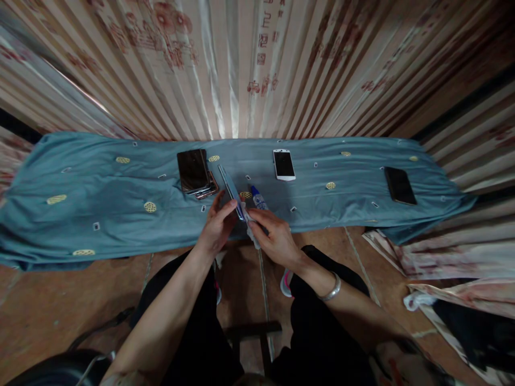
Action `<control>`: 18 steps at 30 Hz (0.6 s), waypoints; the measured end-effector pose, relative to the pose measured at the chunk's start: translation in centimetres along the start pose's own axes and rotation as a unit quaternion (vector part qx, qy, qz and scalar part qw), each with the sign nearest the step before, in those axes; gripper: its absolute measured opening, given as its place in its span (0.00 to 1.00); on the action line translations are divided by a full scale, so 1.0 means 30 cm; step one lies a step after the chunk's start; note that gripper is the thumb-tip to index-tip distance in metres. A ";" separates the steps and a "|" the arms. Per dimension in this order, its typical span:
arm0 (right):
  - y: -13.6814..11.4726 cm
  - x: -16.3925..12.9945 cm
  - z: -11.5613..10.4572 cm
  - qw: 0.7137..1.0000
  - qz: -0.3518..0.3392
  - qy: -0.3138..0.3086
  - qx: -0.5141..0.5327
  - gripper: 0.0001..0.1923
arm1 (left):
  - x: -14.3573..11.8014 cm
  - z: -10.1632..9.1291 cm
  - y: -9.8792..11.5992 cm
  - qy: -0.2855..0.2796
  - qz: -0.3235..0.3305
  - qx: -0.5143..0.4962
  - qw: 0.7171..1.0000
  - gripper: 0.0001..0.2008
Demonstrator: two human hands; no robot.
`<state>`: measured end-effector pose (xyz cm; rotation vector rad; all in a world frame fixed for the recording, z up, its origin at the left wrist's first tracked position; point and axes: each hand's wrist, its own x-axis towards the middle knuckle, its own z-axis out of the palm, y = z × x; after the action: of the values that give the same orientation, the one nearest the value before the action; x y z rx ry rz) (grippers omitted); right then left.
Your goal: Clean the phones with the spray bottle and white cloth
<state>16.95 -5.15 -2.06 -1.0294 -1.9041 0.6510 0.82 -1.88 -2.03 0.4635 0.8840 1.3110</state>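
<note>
My left hand [220, 225] is closed round a smartphone [229, 185], which is tilted edge-on above the front of the cloth. A crumpled pale wipe [253, 234] is pinched in my right hand [274, 236] and touches the phone's lower edge. Just beyond my right fingers lies a blue and white bottle [258, 198] with a pointed blue cap. A stack of dark phones [193, 170] sits to the left of the held phone. On the right, a white phone [284, 164] lies with its dark screen up.
A black phone [399, 185] lies near the right end of the table, which a blue patterned cloth [120, 209] covers. Patterned curtains [249, 69] hang behind it. My knees are below the front edge, over a tiled floor [257, 300].
</note>
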 end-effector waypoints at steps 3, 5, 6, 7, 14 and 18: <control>-0.016 0.003 -0.005 1.000 -0.007 0.001 -0.001 0.17 | 0.002 -0.002 -0.005 0.001 -0.001 0.005 1.000 0.31; -0.021 0.004 -0.007 1.000 -0.009 0.007 -0.006 0.17 | 0.003 -0.004 -0.009 -0.002 -0.003 0.008 1.000 0.32; -0.023 0.004 -0.008 1.000 -0.008 0.010 -0.009 0.17 | 0.003 -0.005 -0.011 -0.002 -0.004 0.010 1.000 0.32; -0.024 0.004 -0.008 1.000 -0.007 0.012 -0.012 0.17 | 0.003 -0.006 -0.014 -0.002 -0.004 0.013 1.000 0.33; -0.024 0.010 -0.017 1.000 -0.013 0.020 -0.020 0.17 | 0.001 0.001 -0.030 0.026 0.009 0.014 1.000 0.35; -0.021 0.015 -0.025 0.999 -0.026 0.015 -0.016 0.17 | -0.010 0.015 -0.032 0.015 0.009 0.017 1.000 0.41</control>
<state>17.21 -5.06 -1.00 -1.0006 -1.9151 0.5737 1.79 -2.32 -2.38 0.4802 0.9291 1.3251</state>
